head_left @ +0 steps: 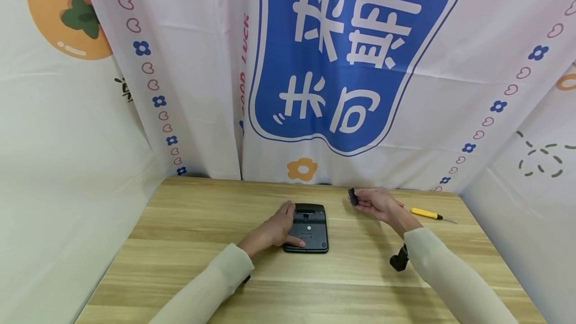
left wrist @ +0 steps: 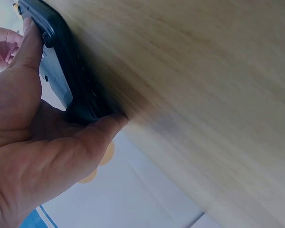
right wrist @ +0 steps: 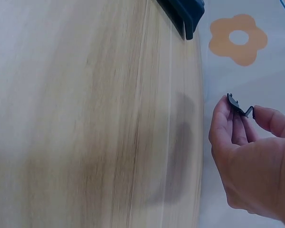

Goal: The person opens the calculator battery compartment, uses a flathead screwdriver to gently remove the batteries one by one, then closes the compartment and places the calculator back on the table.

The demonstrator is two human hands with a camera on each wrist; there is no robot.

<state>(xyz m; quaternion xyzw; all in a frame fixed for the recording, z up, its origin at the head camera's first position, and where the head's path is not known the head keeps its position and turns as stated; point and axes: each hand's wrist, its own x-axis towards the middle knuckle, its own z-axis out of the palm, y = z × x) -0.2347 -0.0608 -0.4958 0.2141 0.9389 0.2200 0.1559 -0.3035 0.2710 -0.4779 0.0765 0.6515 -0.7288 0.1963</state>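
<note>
A black calculator (head_left: pixel 315 236) lies face down on the wooden table, its battery compartment (head_left: pixel 306 212) uncovered near the far end. Along its left side, my left hand (head_left: pixel 274 226) grips it, with the thumb on the back near the close edge and the fingers at the far left corner. To the right, my right hand (head_left: pixel 378 204) pinches a small black battery cover (right wrist: pixel 235 104) between thumb and fingers, held above the table and apart from the calculator. A small clip tab sticks out from the cover in the right wrist view.
A yellow-handled screwdriver (head_left: pixel 425 213) lies on the table right of my right hand. Partly hidden behind that hand is a thin red item (head_left: pixel 399 204). A printed cloth (head_left: pixel 207 114) hangs along the table's far edge, with white cloth at both sides.
</note>
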